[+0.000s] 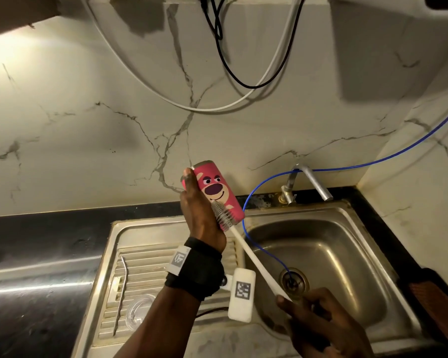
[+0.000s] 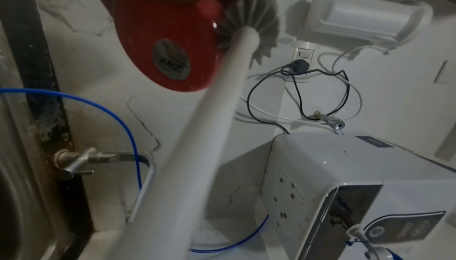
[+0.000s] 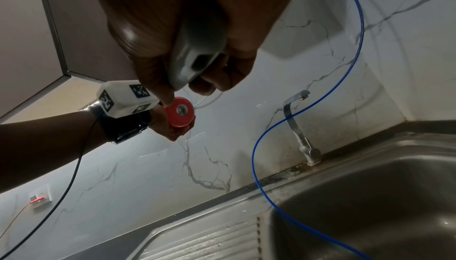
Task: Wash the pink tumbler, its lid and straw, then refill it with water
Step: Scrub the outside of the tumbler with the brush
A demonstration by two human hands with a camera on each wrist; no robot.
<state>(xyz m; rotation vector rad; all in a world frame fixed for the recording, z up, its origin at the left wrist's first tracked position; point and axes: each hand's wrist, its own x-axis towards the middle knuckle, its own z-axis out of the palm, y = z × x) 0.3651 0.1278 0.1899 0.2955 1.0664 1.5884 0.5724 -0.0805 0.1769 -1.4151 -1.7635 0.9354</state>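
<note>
Both hands are gripping: the left hand (image 1: 201,215) is holding the pink tumbler (image 1: 217,192) at frame centre, tilted above the sink (image 1: 347,218). The right hand (image 1: 321,316), lower right, is clutching the bottle brush (image 1: 246,248), whose bristles are touching the tumbler's side. One metal straw (image 1: 120,293) is lying lower left on the drainboard (image 1: 150,257).

Left arm: reaches from the near edge up and away, the forearm bare, a black strap with a white tagged block round the wrist.
Left hand (image 1: 201,215): raised high, back toward the head camera, fingers and thumb wrapped round the pink tumbler (image 1: 217,193), thumb tip near its far end.
Right arm: enters at the near right; only the wrist shows in the head view.
Right hand (image 1: 318,316): low and near, well apart from the left one, fingers curled round the near end of the white brush handle (image 1: 254,262).
Right fingers (image 3: 222,76): folded under the grey handle tip.
</note>
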